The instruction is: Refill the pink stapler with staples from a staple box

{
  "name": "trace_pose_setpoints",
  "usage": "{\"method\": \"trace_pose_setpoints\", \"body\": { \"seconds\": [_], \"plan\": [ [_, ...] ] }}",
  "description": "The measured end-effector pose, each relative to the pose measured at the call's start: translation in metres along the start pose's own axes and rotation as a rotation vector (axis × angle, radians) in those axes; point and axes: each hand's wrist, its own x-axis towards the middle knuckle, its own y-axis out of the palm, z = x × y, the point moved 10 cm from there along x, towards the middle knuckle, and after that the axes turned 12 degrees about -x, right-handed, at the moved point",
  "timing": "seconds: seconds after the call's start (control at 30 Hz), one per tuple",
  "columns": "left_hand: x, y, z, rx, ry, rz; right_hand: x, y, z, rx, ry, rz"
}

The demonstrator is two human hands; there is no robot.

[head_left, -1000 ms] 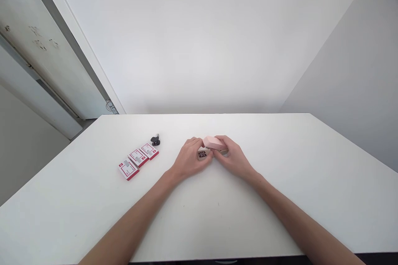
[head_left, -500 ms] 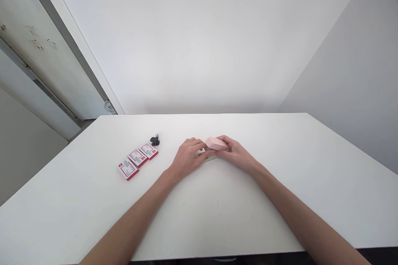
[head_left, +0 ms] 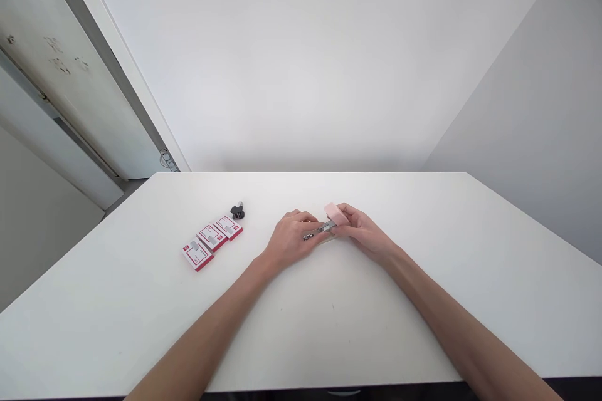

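A small pink plastic stapler [head_left: 332,219] lies at the middle of the white tabletop [head_left: 423,276], hinged open: its pale pink rounded cover is tilted up at the far end, and a thin silver metal rail shows beneath it, running toward the near left. The right hand [head_left: 360,233] grasps the pink cover from the stapler's right. The left hand [head_left: 290,239], fingers curled, pinches the front end of the rail. Well to the stapler's left sit three red-and-white staple boxes [head_left: 212,238] in a row, with a black binder clip [head_left: 237,210] just beyond them.
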Motion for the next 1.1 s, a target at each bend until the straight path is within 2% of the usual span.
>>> {"method": "trace_pose_setpoints", "body": {
  "seconds": [0.13, 0.27, 0.47, 0.6, 0.77, 0.97, 1.1],
  "plan": [
    [0.000, 0.004, 0.001, 0.051, 0.006, -0.002, 0.000, 0.002, 0.003, 0.029, -0.004, -0.032],
    [0.000, 0.005, 0.005, 0.048, -0.045, -0.013, 0.000, 0.001, 0.014, 0.036, -0.074, -0.077],
    [-0.001, 0.004, 0.007, 0.026, -0.079, -0.002, 0.001, -0.004, 0.015, 0.171, -0.094, -0.121],
    [0.000, 0.003, 0.008, 0.036, -0.082, 0.000, 0.002, -0.018, 0.014, 0.276, -0.128, -0.217],
    [0.000, 0.002, 0.008, 0.061, -0.083, -0.007, 0.002, -0.042, 0.001, 0.429, -0.106, -0.372],
    [-0.001, -0.008, 0.013, 0.108, -0.108, -0.102, 0.000, -0.068, -0.019, 0.618, -0.074, -0.548],
    [-0.001, -0.011, 0.015, 0.135, -0.123, -0.135, -0.005, -0.082, -0.031, 0.642, -0.017, -0.660]
  ]
}}
